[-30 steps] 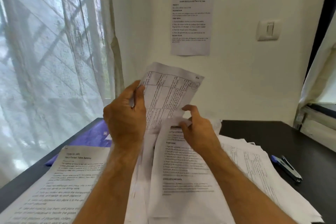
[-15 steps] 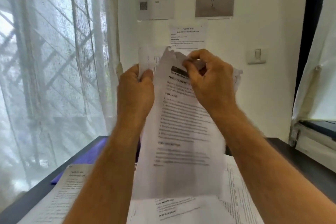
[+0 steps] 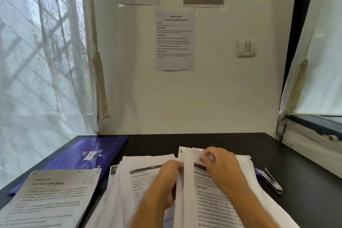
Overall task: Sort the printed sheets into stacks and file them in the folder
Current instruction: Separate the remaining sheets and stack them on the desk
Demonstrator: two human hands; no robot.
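Hands working at six o'clock over the tabletop (image 3: 231,140). Left hand (image 3: 171,174) pinching the left edge of the raised printed sheets (image 3: 209,200), fingers curled round the paper, grip narrow and holding those sheets. Right hand (image 3: 222,168) resting on top of the same sheets, fingertips (image 3: 204,155) pinching the upper corner, grip closed on the paper. Lying beneath and to the left, a loose pile of sheets (image 3: 140,176), edges fanned and uneven. Sitting at eight o'clock, a separate stack (image 3: 53,196) with a printed page on top, partly overlapping the folder. Lying at ten o'clock, the purple folder (image 3: 87,152), flat on the dark surface, closed as far as can be told. Resting at three o'clock, just beside the pile's right edge, a stapler (image 3: 271,179) with a blue part. Farther off, at twelve o'clock, hanging on the wall, a printed notice (image 3: 174,40), with two more papers above it and a light switch (image 3: 247,47) to its right. Hanging at nine o'clock, a sheer curtain (image 3: 46,52) across the window.
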